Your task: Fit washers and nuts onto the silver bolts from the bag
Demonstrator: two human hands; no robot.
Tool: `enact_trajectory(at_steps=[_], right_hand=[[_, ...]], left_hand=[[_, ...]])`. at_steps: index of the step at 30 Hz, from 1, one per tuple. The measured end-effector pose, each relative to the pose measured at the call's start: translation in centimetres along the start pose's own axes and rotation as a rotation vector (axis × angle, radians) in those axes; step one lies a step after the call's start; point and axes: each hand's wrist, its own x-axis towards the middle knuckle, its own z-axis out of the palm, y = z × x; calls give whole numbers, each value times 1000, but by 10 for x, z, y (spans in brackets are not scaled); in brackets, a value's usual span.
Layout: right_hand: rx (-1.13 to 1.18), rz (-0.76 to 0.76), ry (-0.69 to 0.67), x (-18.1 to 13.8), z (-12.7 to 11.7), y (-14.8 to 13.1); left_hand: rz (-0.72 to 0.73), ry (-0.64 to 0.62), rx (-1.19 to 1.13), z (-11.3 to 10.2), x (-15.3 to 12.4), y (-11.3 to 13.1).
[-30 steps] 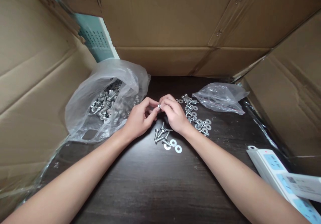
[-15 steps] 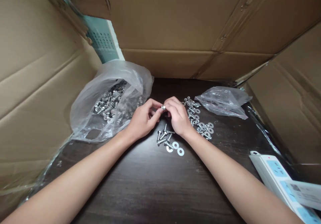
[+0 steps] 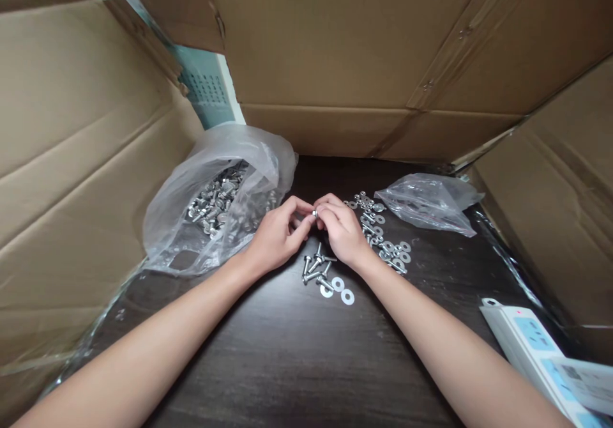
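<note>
My left hand (image 3: 279, 233) and my right hand (image 3: 341, 229) meet over the table, thumbs and fingers pinched together. Between their fingertips shows a small shiny hex fastener (image 3: 315, 213), a nut or a bolt head; the fingers hide the rest of it. Just below the hands lies a loose group of bolts (image 3: 316, 265) with several flat washers (image 3: 347, 297) at its near right side. Beside my right hand, partly behind the wrist, spreads a pile of bolts, nuts and washers (image 3: 378, 230).
On the left, a clear plastic bag (image 3: 167, 223) lies open, full of bolts (image 3: 215, 201). An emptied-looking clear bag (image 3: 426, 201) rests at the back right. A white power strip (image 3: 522, 332) is at the right. Cardboard walls (image 3: 325, 38) surround the dark table (image 3: 287, 364).
Both hands stay joined at the fastener, with less of it showing between the fingertips. The whole scene sits slightly lower and further right in view. The bolts and washers on the table have not moved.
</note>
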Motion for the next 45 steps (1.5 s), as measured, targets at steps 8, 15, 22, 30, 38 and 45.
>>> enact_trajectory(at_steps=[8,15,22,30,38,45], right_hand=[[4,2,55,0,0,-4],[-19,-34,48,1,0,-4],[15,-35,13,1,-1,-2],[28,-1,59,-1,-2,-3],[-38,-56,46,1,-1,-2],[-37,-58,11,1,-1,-3]], left_hand=[[-80,17,-36,-1,2,4],[-89,12,-21,-1,1,4],[-59,-19,-36,-1,1,4],[-122,24,-125,0,2,2],[-91,15,-89,-2,2,2],[-55,2,-17,-3,2,0]])
